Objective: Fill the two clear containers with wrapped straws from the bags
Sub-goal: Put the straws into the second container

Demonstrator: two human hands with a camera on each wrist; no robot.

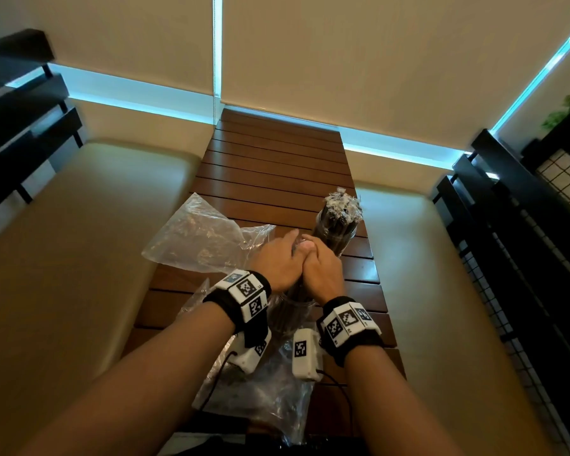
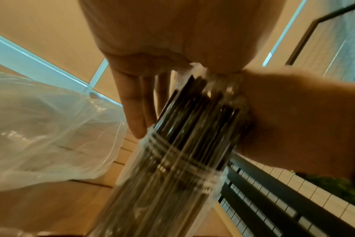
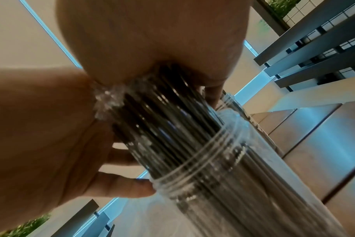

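Note:
A clear container (image 1: 293,312) stands on the slatted wooden table (image 1: 277,166), packed with dark wrapped straws (image 2: 192,120) that stick out above its rim. Both hands sit on the straw tops, side by side. My left hand (image 1: 277,258) presses with its palm, its straight fingers (image 2: 136,104) pointing down beside the bundle. My right hand (image 1: 321,266) caps the tops, fingers curled over the far side. In the right wrist view the container's threaded rim (image 3: 223,160) shows below the straws (image 3: 152,112). A second container (image 1: 338,225), full of straws, stands just behind.
A crumpled clear bag (image 1: 204,238) lies behind and to the left, also in the left wrist view (image 2: 51,128). Another bag (image 1: 263,390) lies under my wrists. Cushioned benches (image 1: 79,241) flank the table, and a black railing (image 1: 523,258) runs along the right.

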